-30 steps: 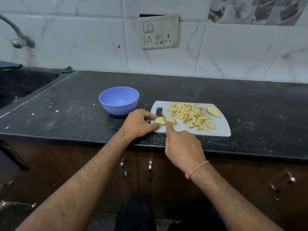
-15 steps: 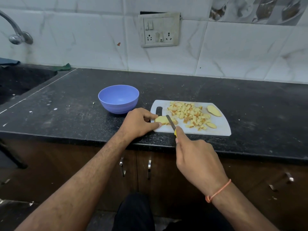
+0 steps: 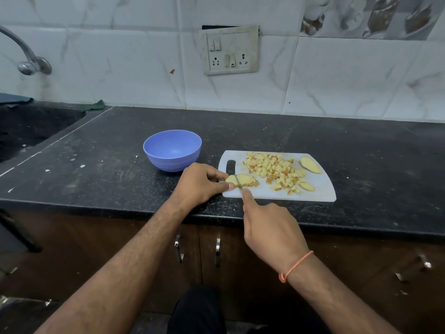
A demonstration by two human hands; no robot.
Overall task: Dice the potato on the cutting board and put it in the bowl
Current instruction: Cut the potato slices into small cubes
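A white cutting board (image 3: 320,191) lies on the black counter near its front edge. A pile of diced potato (image 3: 274,171) covers its middle. One potato slice (image 3: 310,165) lies at the far right corner, a smaller one (image 3: 307,186) near the front. My left hand (image 3: 199,183) pinches a potato slice (image 3: 248,180) at the board's left end. My right hand (image 3: 269,227) grips a small knife (image 3: 238,182), its blade down across that slice. The blue bowl (image 3: 172,150) stands empty just left of the board.
A dark sink (image 3: 26,128) with a metal tap (image 3: 29,61) is at the far left. A switch and socket plate (image 3: 231,50) hangs on the tiled wall. Cabinet doors with metal handles (image 3: 218,251) run below the counter edge.
The knife blade went from the slice's right part back left and now cuts nearer my left fingers. My left hand has stayed on the slice.
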